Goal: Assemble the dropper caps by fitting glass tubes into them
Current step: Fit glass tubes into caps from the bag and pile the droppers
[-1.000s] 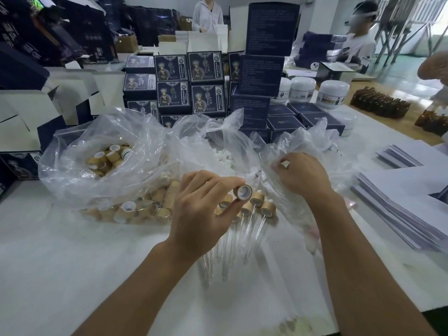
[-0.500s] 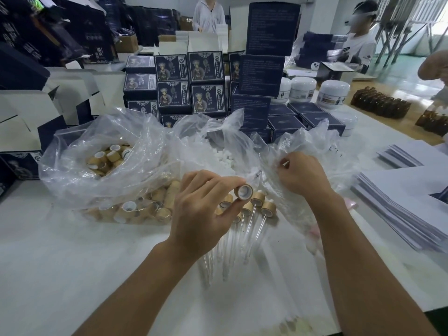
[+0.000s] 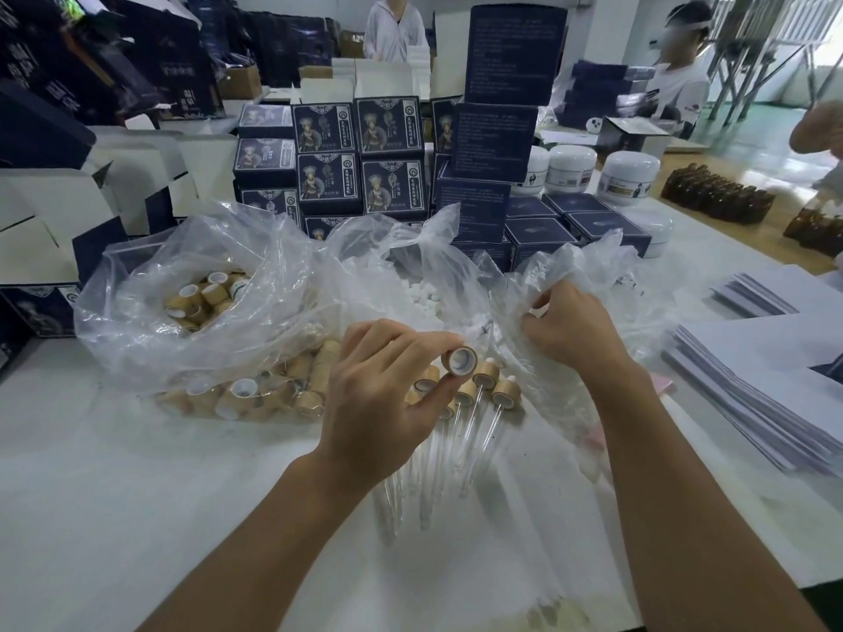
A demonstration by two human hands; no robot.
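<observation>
Progress partial: several finished droppers (image 3: 474, 403), tan wood-look caps with clear glass tubes fitted, lie in a loose row on the white table (image 3: 114, 494) just below the left hand (image 3: 378, 394). Left hand pinches one empty tan cylindrical cap with white liner (image 3: 460, 360) between thumb and fingertips, open end toward camera, no tube in it yet. Right hand (image 3: 570, 330) reaches into the crumpled clear plastic bag at right (image 3: 593, 275), fingers curled on something there (film or a glass tube, cannot tell). Stock remaining: clear plastic bag of loose tan caps (image 3: 205, 303) at left holds many; middle bag of small white pieces (image 3: 424, 289) also full. Judgement: early stage, most caps left.
</observation>
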